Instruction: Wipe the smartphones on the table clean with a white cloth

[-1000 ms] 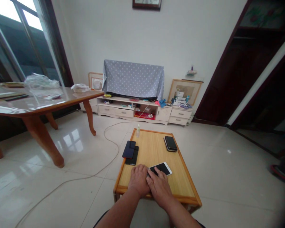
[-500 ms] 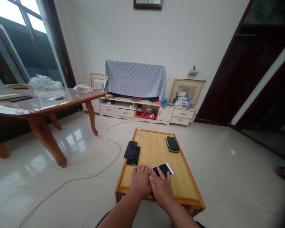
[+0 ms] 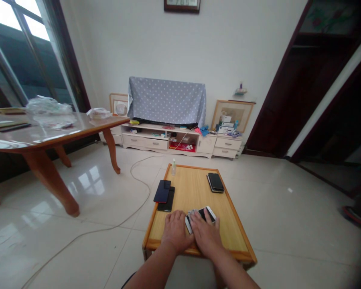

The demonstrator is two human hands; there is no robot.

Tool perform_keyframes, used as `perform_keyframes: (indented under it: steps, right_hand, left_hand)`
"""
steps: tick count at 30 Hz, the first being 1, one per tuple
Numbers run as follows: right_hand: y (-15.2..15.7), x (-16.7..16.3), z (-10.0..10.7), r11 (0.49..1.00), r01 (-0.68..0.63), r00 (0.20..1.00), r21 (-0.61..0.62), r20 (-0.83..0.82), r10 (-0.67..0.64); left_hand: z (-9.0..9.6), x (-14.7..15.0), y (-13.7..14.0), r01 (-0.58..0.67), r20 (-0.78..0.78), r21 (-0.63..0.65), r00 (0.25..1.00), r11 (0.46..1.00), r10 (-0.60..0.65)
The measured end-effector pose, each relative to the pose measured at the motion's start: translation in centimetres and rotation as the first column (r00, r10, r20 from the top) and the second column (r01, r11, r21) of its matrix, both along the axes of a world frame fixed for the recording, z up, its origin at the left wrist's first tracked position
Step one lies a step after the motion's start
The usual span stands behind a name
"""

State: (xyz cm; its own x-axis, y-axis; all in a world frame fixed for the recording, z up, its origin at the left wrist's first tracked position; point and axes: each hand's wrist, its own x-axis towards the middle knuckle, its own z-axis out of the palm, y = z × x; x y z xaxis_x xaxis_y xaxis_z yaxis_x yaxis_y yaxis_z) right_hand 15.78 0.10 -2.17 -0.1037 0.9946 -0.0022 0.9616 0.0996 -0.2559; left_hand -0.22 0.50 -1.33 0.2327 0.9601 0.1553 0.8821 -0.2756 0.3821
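A white phone (image 3: 211, 213) with a black screen lies slanted on the small wooden table (image 3: 195, 182). My right hand (image 3: 207, 235) lies over its middle, pressing a small greyish cloth (image 3: 193, 212) against the glass under the fingers. At the phone's left end my left hand (image 3: 177, 228) is closed, with the thumb along the near edge; its fingertips are partly hidden. To the left a dark blue phone (image 3: 162, 191) rests on part of a black phone (image 3: 170, 200). A stack of dark phones (image 3: 215, 182) sits near the right edge.
A clear spray bottle (image 3: 173, 167) stands at the table's far left corner. A raised wooden rim (image 3: 239, 218) runs round the tabletop. On the floor a cable (image 3: 120, 222) curves past the left side. A larger table (image 3: 87, 126) with plastic bags is further left.
My right hand has slid slightly across the screen with the cloth, which shows more now. More of the phone's left end shows between my hands. The view has shifted a little.
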Motion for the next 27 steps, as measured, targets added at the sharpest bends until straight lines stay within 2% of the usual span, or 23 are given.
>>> perform_keyframes:
  steps: [2, 3, 8, 9, 13, 14, 15, 18, 20, 21, 25, 27]
  right_hand:
    - [-0.2, -0.2, 0.0, 0.997, -0.082, 0.997, 0.012, -0.009, 0.082]
    - [0.0, -0.1, 0.1, 0.998, -0.067, 0.998, 0.009, -0.006, 0.067]
    - [1.0, 1.4, 0.5, 0.975, 0.218, 0.975, -0.048, 0.046, -0.215]
    - [0.9, 1.3, 0.4, 0.976, 0.209, 0.977, -0.052, 0.047, -0.207]
    - [0.0, 0.7, 0.0, 0.999, -0.032, 0.999, -0.012, 0.027, 0.032]
    - [0.0, 0.8, -0.1, 0.999, -0.043, 0.999, -0.004, 0.027, 0.043]
    - [0.0, 1.1, -0.1, 1.000, -0.009, 1.000, -0.002, 0.030, 0.009]
    - [0.5, 2.2, -0.2, 0.976, 0.218, 0.975, -0.012, 0.044, -0.218]
    - [0.6, 2.6, -0.4, 0.959, 0.282, 0.958, -0.016, 0.050, -0.281]
    - [0.4, 2.6, -0.5, 0.966, 0.259, 0.965, -0.014, 0.052, -0.258]
    - [-0.7, 2.4, -0.6, 0.999, 0.030, 0.998, 0.009, 0.057, -0.031]
    - [-0.9, 2.6, -0.3, 0.998, 0.067, 0.996, 0.013, 0.058, -0.067]
  left_hand:
    - [0.0, 0.0, 0.0, 0.001, -0.001, -0.002, 1.000, 1.000, -0.001]
    - [0.0, 0.0, 0.0, 0.003, -0.003, -0.006, 1.000, 1.000, -0.003]
    - [0.3, 0.0, 0.0, 0.006, -0.013, -0.027, 1.000, 1.000, -0.006]
    - [0.4, 0.0, 0.0, 0.006, -0.013, -0.029, 1.000, 1.000, -0.006]
    - [0.7, 0.2, -0.1, 0.001, -0.014, -0.035, 1.000, 0.999, -0.002]
    - [0.8, 0.2, -0.1, 0.000, -0.017, -0.039, 1.000, 0.999, -0.001]
    - [0.8, 0.2, -0.2, 0.001, -0.020, -0.044, 1.000, 0.999, -0.001]
    - [0.8, 0.2, -0.2, 0.005, -0.026, -0.053, 1.000, 0.999, -0.007]
    - [0.7, 0.2, -0.1, 0.009, -0.024, -0.048, 1.000, 0.999, -0.010]
    - [0.7, 0.2, -0.1, 0.010, -0.022, -0.044, 1.000, 0.999, -0.011]
    - [0.4, 0.2, 0.0, 0.007, -0.008, -0.018, 1.000, 1.000, -0.007]
    - [0.3, 0.1, 0.0, 0.009, 0.004, -0.009, 1.000, 1.000, -0.009]
